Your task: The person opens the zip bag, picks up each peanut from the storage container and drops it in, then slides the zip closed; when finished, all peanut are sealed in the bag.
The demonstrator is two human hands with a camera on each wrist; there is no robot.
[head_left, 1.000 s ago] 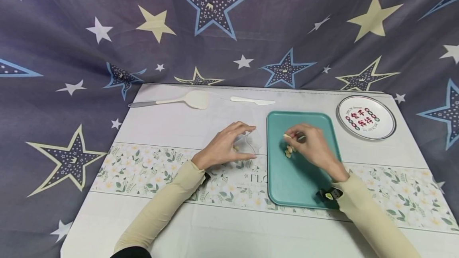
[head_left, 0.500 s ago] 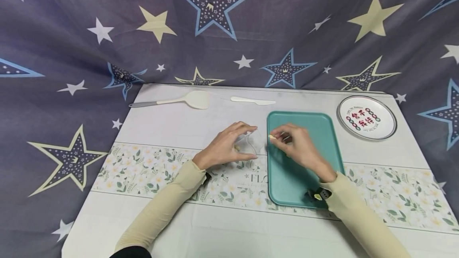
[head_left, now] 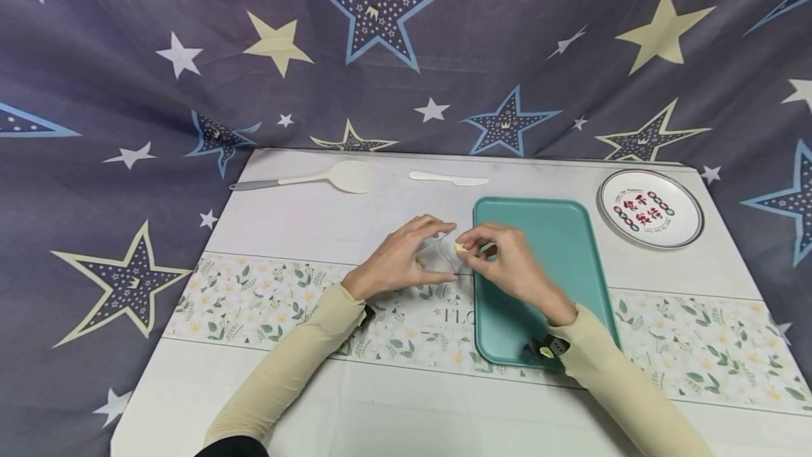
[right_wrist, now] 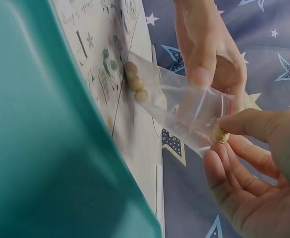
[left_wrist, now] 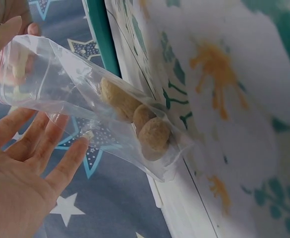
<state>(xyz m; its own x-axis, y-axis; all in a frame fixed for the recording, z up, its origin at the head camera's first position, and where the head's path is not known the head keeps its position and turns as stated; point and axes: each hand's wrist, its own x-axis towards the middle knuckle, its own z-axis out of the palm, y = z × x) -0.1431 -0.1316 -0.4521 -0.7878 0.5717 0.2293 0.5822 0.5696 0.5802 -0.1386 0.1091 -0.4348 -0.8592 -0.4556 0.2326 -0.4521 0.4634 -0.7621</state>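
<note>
My left hand (head_left: 401,257) holds a clear zip bag (left_wrist: 68,82) by its mouth, thumb and fingers spread on opposite sides. Several tan, roundish nut-like pieces (left_wrist: 154,134) lie at the bottom of the bag, close over the table. My right hand (head_left: 507,259) pinches a small pale-yellow nut-like piece (right_wrist: 221,134) between thumb and fingertips, right at the bag's open mouth. Beneath my right hand and forearm is a teal tray (head_left: 545,221); the part of it under the hand is hidden in the head view.
A spatula (head_left: 349,176) with a grey handle and a white plastic knife (head_left: 447,178) lie along the table's back edge. At the back right stands a white plate (head_left: 650,208) with red lettering. Behind the table hangs a star-patterned curtain (head_left: 393,111).
My right hand has moved left from over the tray to the bag's mouth, carrying the small piece. My left hand and the bag have stayed in place.
</note>
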